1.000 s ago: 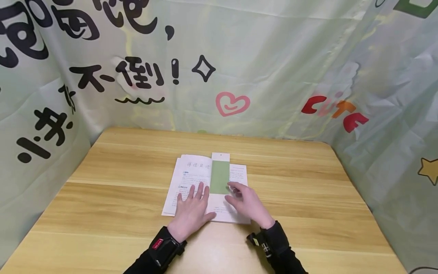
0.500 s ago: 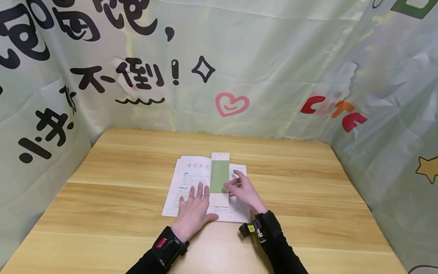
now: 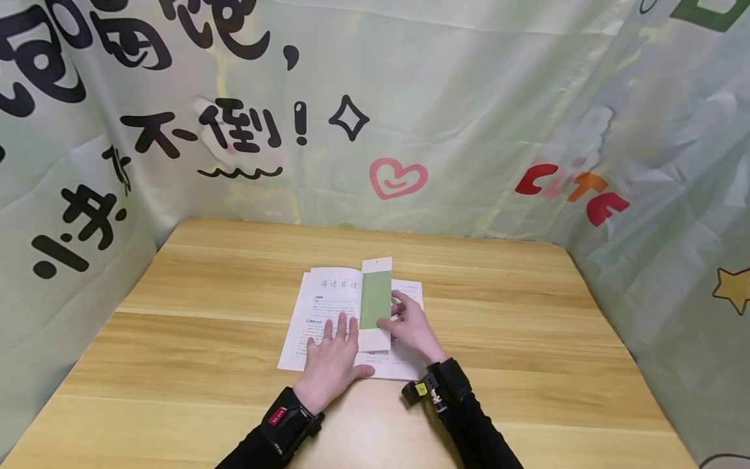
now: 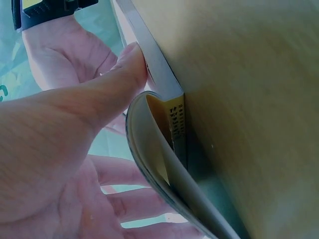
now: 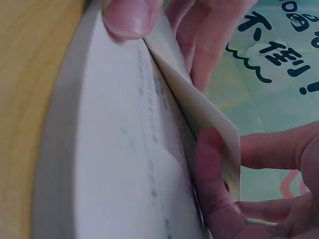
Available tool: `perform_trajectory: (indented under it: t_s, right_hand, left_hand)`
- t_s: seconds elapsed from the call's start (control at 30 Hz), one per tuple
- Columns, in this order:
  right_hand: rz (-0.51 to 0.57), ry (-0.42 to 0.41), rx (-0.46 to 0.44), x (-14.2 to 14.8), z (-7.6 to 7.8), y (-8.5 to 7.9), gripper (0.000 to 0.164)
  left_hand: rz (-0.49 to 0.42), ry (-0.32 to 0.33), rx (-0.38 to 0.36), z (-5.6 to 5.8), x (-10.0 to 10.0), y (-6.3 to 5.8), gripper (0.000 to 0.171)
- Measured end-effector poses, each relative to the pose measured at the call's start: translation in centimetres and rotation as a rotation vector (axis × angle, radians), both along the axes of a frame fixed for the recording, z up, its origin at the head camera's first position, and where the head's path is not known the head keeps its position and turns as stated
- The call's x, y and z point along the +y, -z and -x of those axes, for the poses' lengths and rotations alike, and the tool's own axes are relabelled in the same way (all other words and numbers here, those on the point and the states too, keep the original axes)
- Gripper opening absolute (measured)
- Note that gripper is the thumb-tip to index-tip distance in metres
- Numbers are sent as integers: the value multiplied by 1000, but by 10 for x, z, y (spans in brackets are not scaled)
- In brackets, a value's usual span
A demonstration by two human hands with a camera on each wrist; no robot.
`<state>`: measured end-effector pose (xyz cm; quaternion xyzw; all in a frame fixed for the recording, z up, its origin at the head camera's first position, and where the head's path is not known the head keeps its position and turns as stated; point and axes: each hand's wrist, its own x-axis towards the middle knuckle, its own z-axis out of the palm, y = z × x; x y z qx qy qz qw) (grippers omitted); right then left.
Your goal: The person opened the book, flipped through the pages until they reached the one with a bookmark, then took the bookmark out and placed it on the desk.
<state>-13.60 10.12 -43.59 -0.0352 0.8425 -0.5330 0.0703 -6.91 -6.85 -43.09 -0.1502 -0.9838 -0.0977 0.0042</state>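
Observation:
An open book with printed pages lies on the table. Across its right-hand page, beside the fold, is a green-and-white bookmark with a small hole near its top. The right hand pinches the bookmark's right edge between thumb and fingers. That edge is raised off the page, as the right wrist view shows with the bookmark tilted up. The left hand rests on the left page, fingers spread, its thumb pressing near the book's lower edge. In the left wrist view the book's spine end faces the camera.
The wooden table extends on all sides of the book. Printed fabric hangs behind it and along both sides. A dark cable shows at the bottom right corner.
The right hand has shifted left and taken hold of the bookmark's right edge, lifting it off the page. The left hand has moved slightly right at first and stays on the book.

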Motion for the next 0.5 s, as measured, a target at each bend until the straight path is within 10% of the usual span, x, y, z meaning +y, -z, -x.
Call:
perform_trajectory:
  t_s: [0.5]
  right_hand:
    - [89, 18, 19, 40, -6, 3, 77]
  left_hand:
    - [-5, -5, -12, 1, 1, 1, 96]
